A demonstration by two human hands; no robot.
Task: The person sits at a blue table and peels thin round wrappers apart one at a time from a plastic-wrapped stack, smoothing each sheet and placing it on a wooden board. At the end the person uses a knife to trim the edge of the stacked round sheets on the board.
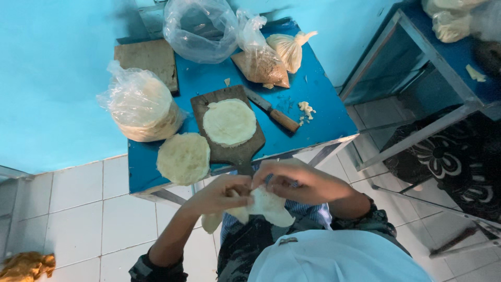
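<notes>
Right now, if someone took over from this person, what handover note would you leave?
Left hand and right hand: fingers of both pinch one thin dough round, held off the blue table's near edge.
Another round lies flat on the wooden board; bare stack beside it, bagged stack further left, knife right of the board.
Done: one round on the board. Left: the held round, both stacks.
</notes>
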